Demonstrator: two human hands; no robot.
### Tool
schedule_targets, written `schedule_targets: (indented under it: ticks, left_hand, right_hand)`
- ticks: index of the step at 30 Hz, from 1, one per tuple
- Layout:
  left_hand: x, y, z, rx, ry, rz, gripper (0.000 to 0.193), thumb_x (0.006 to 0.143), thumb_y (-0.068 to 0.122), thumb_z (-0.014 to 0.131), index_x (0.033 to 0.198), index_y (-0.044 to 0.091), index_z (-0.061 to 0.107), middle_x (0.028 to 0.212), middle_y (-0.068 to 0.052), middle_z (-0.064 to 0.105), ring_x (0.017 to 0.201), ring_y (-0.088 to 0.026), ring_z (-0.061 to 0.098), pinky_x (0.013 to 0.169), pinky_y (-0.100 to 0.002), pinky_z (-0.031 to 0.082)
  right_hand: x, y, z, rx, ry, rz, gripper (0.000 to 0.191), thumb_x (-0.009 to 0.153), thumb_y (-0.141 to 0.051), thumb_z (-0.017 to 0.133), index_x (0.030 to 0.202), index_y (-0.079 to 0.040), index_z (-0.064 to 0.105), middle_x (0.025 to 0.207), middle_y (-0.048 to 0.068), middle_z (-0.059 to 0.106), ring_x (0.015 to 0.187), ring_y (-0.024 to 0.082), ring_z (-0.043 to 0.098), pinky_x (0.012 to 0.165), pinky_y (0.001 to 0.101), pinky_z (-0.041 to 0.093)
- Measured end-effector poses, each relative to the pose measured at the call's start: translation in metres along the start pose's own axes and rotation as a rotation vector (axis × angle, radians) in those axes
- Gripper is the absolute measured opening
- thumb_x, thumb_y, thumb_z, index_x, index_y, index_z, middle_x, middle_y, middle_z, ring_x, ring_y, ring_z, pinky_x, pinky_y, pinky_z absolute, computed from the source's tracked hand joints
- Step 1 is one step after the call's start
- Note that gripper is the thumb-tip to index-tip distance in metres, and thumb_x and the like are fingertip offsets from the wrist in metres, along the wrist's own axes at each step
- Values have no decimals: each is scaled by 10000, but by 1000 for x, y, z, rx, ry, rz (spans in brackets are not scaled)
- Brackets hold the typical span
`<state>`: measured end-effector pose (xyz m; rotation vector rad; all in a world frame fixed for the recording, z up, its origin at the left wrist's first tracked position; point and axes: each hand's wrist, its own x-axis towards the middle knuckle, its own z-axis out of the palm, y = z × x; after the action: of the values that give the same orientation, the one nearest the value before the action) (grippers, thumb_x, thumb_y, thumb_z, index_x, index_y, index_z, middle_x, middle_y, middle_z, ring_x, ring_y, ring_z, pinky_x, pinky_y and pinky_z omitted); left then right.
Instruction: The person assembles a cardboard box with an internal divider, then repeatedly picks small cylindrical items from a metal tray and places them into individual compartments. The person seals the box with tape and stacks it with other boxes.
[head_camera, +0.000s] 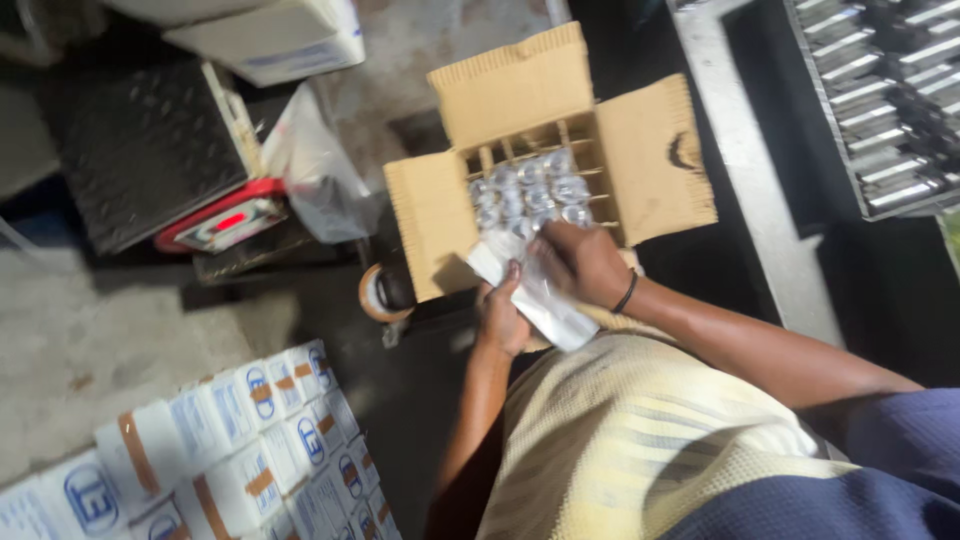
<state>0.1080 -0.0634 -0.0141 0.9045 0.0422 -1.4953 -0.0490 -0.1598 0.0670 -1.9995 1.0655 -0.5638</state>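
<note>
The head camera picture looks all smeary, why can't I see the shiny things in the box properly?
In the head view, motion blur smears the cardboard box and the shiny wrapped items inside it; glare whitens the plastic packet held by both hands, left hand and right hand; the surrounding floor lies in deep shadow.

From my feed, the weighing scale (150, 150) with its dark chequered platform anchors the upper left, resting on a rough grey concrete floor (90, 330). Below the scale, rows of taped white cartons (230, 450) fill the lower left corner. Above the scale sits another white box (275, 40). Far right of the scale runs a pale metal ledge (750, 160), then a dark slotted rack (885, 100). The light is dim and uneven.
</note>
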Motion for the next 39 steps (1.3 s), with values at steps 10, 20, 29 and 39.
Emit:
schedule_targets:
  ticks: [10,20,29,39]
  left_hand:
    - [-3,9,120,880,-154,111,184,844,172,783,991,73,735,673,22,651,553,-61,583,487,-213,454]
    - [-31,53,151,1664,46,584,281,884,260,745,841,-17,732,675,-204,682,620,-380,680,630,-471,519]
    - [-45,50,145,1577,13,594,300,964,254,697,848,-22,693,668,-176,672,587,-339,659,607,-447,490]
    - [-42,47,131,1534,-38,556,300,957,276,701,891,-17,708,710,-174,701,609,-308,689,595,-420,516]
  right_hand:
    - [-19,-3,-108,644,-249,162,570,881,-261,803,1338,-53,534,1190,101,669,1118,234,665,964,377,547]
    - [-64,132,-204,-519,136,561,604,850,-415,794,1296,-38,638,1128,188,718,1017,373,697,857,495,560]
    - [-103,207,-210,-602,246,898,781,852,-405,826,1383,89,536,1205,356,571,1029,453,674,831,505,575]
    - [-141,340,-326,-538,814,1120,568,799,-439,889,832,99,707,853,282,696,818,355,710,733,423,569]
